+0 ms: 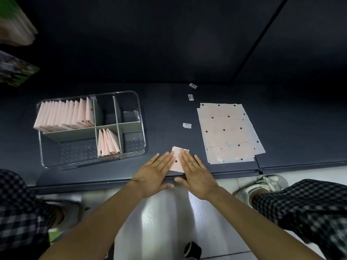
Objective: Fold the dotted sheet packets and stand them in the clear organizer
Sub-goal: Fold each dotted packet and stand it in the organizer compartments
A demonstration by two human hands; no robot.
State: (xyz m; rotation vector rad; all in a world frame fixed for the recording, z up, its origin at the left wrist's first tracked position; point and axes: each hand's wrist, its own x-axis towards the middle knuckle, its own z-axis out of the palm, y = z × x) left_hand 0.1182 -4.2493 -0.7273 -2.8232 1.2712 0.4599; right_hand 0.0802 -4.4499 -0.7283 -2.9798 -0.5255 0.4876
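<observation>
Left hand [154, 175] and right hand [197, 177] both flat, fingers straight & spread, pressing down on a small folded pink packet [177, 162] at the near edge of the table [165, 113]; nothing gripped, just palms/fingers laid on it. Ring on one right-hand finger. Packet is pale pink w/ one dark dot showing between the hands, top corner poking out past the fingertips. No readable writing anywhere: three small white labels [187, 125] lie on the table btw the hands and the back edge, print too small to read. Right of the hands, a loose stack of flat pink dotted sheets [229, 132], slightly fanned, dark dots in rows. Left of the hands, the clear organizer [90, 128] w/ grey dividers: a full row of folded pink packets standing in the back-left compartment [63, 115], a few more standing in the middle front compartment [109, 142]; other compartments hold none. Table dark grey-blue, matte; dark wall panel behind. Glossy pale floor below, checked trouser legs and a light shoe [262, 186] at the sides.
</observation>
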